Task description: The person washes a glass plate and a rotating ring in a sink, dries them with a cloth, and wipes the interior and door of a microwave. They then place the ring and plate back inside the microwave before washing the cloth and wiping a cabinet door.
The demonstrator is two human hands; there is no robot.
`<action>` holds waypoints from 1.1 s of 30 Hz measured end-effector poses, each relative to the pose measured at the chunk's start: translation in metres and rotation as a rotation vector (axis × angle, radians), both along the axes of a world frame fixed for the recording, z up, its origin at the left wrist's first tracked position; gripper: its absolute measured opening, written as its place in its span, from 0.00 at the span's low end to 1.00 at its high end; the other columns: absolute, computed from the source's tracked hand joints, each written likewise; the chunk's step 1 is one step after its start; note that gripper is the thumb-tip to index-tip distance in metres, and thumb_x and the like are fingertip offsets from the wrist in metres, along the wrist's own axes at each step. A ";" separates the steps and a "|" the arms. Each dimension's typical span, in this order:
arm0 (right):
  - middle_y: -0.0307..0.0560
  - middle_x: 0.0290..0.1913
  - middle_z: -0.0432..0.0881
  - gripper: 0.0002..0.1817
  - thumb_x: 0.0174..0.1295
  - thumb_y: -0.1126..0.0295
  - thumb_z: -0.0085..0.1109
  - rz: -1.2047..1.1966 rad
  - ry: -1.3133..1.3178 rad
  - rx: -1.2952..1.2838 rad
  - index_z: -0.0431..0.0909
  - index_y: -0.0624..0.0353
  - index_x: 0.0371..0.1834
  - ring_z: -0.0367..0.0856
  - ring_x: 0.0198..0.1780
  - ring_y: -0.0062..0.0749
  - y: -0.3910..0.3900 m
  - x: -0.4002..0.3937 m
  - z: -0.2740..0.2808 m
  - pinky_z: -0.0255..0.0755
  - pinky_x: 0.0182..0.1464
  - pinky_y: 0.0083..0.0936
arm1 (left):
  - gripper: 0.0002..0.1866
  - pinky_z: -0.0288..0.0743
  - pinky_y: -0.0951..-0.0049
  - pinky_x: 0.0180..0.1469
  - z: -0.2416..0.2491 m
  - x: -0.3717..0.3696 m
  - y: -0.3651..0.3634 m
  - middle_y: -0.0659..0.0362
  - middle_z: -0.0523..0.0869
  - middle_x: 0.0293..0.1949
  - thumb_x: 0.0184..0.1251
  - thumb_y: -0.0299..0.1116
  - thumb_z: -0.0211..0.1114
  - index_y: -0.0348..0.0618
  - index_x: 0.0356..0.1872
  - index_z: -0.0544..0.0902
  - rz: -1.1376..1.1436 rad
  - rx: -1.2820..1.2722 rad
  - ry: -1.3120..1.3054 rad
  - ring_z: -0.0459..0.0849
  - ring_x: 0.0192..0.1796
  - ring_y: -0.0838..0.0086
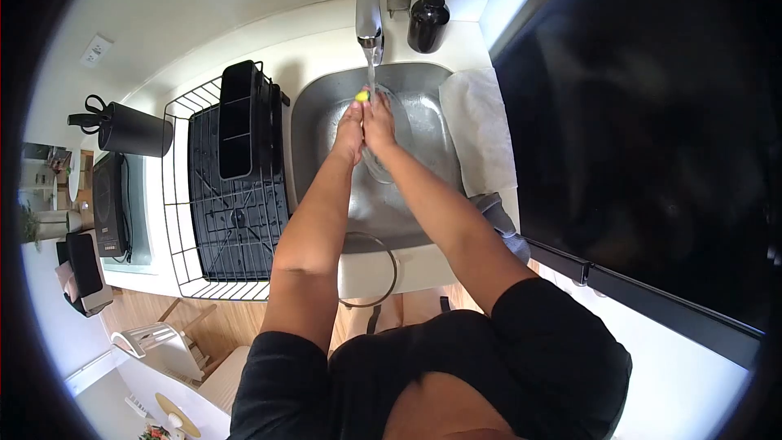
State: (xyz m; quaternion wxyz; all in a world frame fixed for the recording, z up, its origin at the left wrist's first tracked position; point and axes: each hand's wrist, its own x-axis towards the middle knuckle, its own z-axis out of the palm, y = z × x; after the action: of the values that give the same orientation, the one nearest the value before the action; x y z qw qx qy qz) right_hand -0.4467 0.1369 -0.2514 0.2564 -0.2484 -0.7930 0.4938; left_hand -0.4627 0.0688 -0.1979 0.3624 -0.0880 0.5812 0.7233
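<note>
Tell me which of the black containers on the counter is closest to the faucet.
The black pump bottle standing right beside the faucet at the back of the sink. The black cutlery caddy in the dish rack and the black canister holding scissors sit farther left.

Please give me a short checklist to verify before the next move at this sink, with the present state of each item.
1. Water runs from the chrome faucet: ok.
2. Both hands, left hand and right hand, are under the stream: ok.
3. Small yellow object held securely: cannot tell.
4. Clear glass bowl lies inside the steel sink: ok.
5. Black wire drying rack has free space: ok.
</note>
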 end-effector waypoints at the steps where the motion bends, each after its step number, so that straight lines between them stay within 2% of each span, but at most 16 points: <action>1: 0.58 0.56 0.72 0.19 0.66 0.63 0.45 0.001 -0.001 -0.002 0.70 0.56 0.58 0.71 0.56 0.52 0.008 -0.004 0.003 0.64 0.57 0.38 | 0.21 0.76 0.68 0.40 0.002 0.002 0.000 0.61 0.78 0.53 0.73 0.46 0.46 0.52 0.62 0.68 -0.006 -0.096 0.016 0.78 0.46 0.72; 3: 0.56 0.51 0.77 0.16 0.63 0.60 0.52 0.095 -0.222 -0.292 0.77 0.56 0.49 0.75 0.50 0.49 0.019 -0.008 0.012 0.68 0.51 0.40 | 0.21 0.76 0.70 0.38 -0.017 0.001 -0.005 0.62 0.79 0.52 0.72 0.45 0.48 0.53 0.62 0.69 0.044 -0.062 0.005 0.79 0.43 0.73; 4: 0.56 0.51 0.77 0.16 0.63 0.60 0.52 0.097 -0.229 -0.290 0.77 0.56 0.49 0.75 0.50 0.49 0.021 -0.007 0.014 0.68 0.51 0.40 | 0.20 0.76 0.72 0.36 -0.024 0.002 -0.006 0.63 0.80 0.51 0.72 0.44 0.50 0.53 0.62 0.69 0.094 -0.019 -0.010 0.79 0.40 0.74; 6: 0.46 0.38 0.81 0.17 0.63 0.56 0.53 0.089 -0.073 -0.921 0.80 0.60 0.39 0.78 0.41 0.35 0.026 -0.005 0.025 0.70 0.38 0.37 | 0.19 0.77 0.72 0.36 -0.034 -0.002 -0.013 0.64 0.80 0.50 0.71 0.41 0.51 0.53 0.61 0.70 0.079 -0.030 -0.041 0.80 0.39 0.74; 7: 0.42 0.34 0.78 0.16 0.61 0.57 0.58 0.169 -0.184 -1.146 0.79 0.61 0.38 0.79 0.38 0.30 0.035 0.002 0.054 0.75 0.34 0.32 | 0.18 0.77 0.72 0.36 -0.037 -0.003 -0.017 0.64 0.80 0.50 0.71 0.38 0.52 0.54 0.60 0.71 0.064 -0.050 -0.066 0.80 0.39 0.74; 10: 0.45 0.38 0.78 0.18 0.58 0.59 0.63 0.360 -0.156 -1.133 0.75 0.62 0.43 0.79 0.36 0.32 0.043 0.007 0.066 0.79 0.34 0.27 | 0.16 0.78 0.73 0.37 -0.042 -0.008 -0.016 0.62 0.81 0.48 0.68 0.33 0.53 0.52 0.56 0.73 0.040 -0.071 -0.055 0.81 0.39 0.74; 11: 0.49 0.41 0.77 0.18 0.56 0.66 0.64 0.479 -0.110 -1.183 0.74 0.66 0.44 0.80 0.38 0.38 0.049 0.004 0.058 0.81 0.42 0.34 | 0.16 0.78 0.73 0.37 -0.044 -0.009 -0.015 0.62 0.81 0.48 0.68 0.33 0.53 0.52 0.56 0.73 0.047 -0.069 -0.059 0.81 0.39 0.74; 14: 0.52 0.41 0.77 0.18 0.54 0.73 0.63 0.629 -0.098 -1.108 0.73 0.71 0.46 0.81 0.40 0.41 0.052 -0.002 0.080 0.81 0.43 0.38 | 0.14 0.79 0.72 0.36 -0.037 -0.011 -0.009 0.61 0.82 0.45 0.65 0.28 0.54 0.49 0.52 0.76 0.082 -0.085 -0.048 0.82 0.38 0.74; 15: 0.54 0.41 0.78 0.19 0.53 0.78 0.62 0.687 -0.112 -1.076 0.72 0.72 0.48 0.81 0.42 0.41 0.054 -0.004 0.086 0.80 0.43 0.34 | 0.13 0.79 0.72 0.35 -0.028 -0.012 -0.007 0.60 0.82 0.43 0.64 0.27 0.55 0.47 0.50 0.77 0.036 -0.098 -0.018 0.82 0.36 0.74; 18: 0.55 0.41 0.78 0.18 0.52 0.78 0.62 0.742 -0.180 -0.967 0.73 0.72 0.47 0.81 0.42 0.38 0.055 -0.004 0.107 0.79 0.41 0.28 | 0.10 0.79 0.73 0.33 -0.033 -0.021 -0.003 0.60 0.82 0.38 0.63 0.26 0.59 0.42 0.46 0.78 -0.032 -0.131 0.025 0.82 0.34 0.74; 19: 0.54 0.40 0.79 0.18 0.52 0.77 0.62 0.767 -0.185 -0.966 0.74 0.71 0.47 0.80 0.39 0.32 0.055 -0.007 0.107 0.76 0.35 0.23 | 0.10 0.80 0.74 0.33 -0.035 -0.023 -0.002 0.60 0.82 0.37 0.62 0.26 0.60 0.41 0.45 0.78 -0.033 -0.112 0.059 0.82 0.34 0.74; 23: 0.50 0.38 0.79 0.15 0.53 0.75 0.62 0.792 -0.194 -0.850 0.76 0.68 0.44 0.77 0.32 0.26 0.057 -0.009 0.112 0.72 0.29 0.20 | 0.11 0.79 0.73 0.33 -0.022 -0.033 0.000 0.58 0.83 0.38 0.61 0.28 0.63 0.39 0.44 0.78 -0.127 -0.107 0.146 0.81 0.34 0.74; 25: 0.47 0.35 0.79 0.11 0.57 0.70 0.62 0.807 -0.204 -0.786 0.77 0.64 0.40 0.73 0.28 0.22 0.056 -0.010 0.115 0.67 0.25 0.18 | 0.11 0.79 0.73 0.33 -0.022 -0.038 0.003 0.58 0.83 0.38 0.61 0.28 0.63 0.38 0.44 0.79 -0.161 -0.134 0.189 0.81 0.35 0.73; 29: 0.43 0.30 0.77 0.12 0.59 0.63 0.61 0.732 -0.182 -0.721 0.77 0.62 0.35 0.72 0.26 0.21 0.050 -0.012 0.122 0.65 0.24 0.17 | 0.11 0.75 0.72 0.32 -0.020 -0.045 0.007 0.58 0.83 0.36 0.58 0.29 0.65 0.37 0.41 0.80 -0.226 -0.103 0.322 0.80 0.33 0.74; 31: 0.41 0.26 0.74 0.15 0.60 0.58 0.61 0.691 -0.151 -0.869 0.76 0.61 0.31 0.69 0.24 0.21 0.049 -0.016 0.119 0.61 0.21 0.18 | 0.11 0.74 0.72 0.32 -0.020 -0.049 0.008 0.58 0.83 0.34 0.57 0.30 0.65 0.36 0.39 0.81 -0.286 -0.115 0.421 0.80 0.33 0.74; 33: 0.40 0.24 0.72 0.16 0.60 0.57 0.61 0.621 -0.134 -0.835 0.74 0.61 0.29 0.67 0.23 0.22 0.043 -0.019 0.118 0.58 0.18 0.19 | 0.13 0.72 0.69 0.34 -0.023 -0.057 0.011 0.57 0.83 0.32 0.55 0.33 0.65 0.34 0.37 0.81 -0.349 -0.197 0.416 0.80 0.34 0.72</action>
State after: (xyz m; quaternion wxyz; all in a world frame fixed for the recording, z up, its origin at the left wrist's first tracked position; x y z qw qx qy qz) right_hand -0.4657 0.1800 -0.1339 -0.0742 -0.1135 -0.5797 0.8035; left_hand -0.5195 0.0795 -0.2206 0.3443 0.1288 0.7168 0.5924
